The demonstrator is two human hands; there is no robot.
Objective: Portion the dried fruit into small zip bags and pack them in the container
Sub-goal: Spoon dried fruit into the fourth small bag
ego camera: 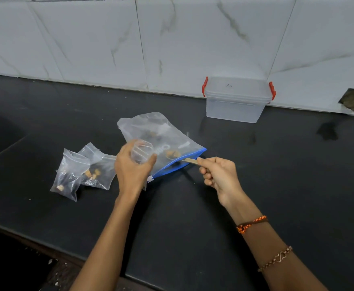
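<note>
The large zip bag with the blue zipper strip lies on the dark surface, its mouth turned toward the person; some pieces of dried fruit show through the clear film near the mouth. The right hand has its fingers clamped on the handle of a small spoon, whose bowl is inside the bag under the fruit. The left hand holds an empty small zip bag just above the large bag, the fingers closed around its upper part so that the mouth stays open; the film is blurred there, so I cannot tell how wide the mouth is.

Two filled small bags lie touching each other at the left, well apart from the container, which stands by the tiled wall with its lid on and its red clips at the sides.

In my judgement the small bag is very light, thin and soft; it will collapse if it is held only at one edge, so it is better to pinch both lips near the zipper, where the plastic is stiffer. The film looks smooth and may slip between dry fingers; the fruit pieces seem light and hard, and they can roll off the shallow spoon if it tilts. The container looks stiff and light; its clips are the natural place to take hold for opening.
</note>
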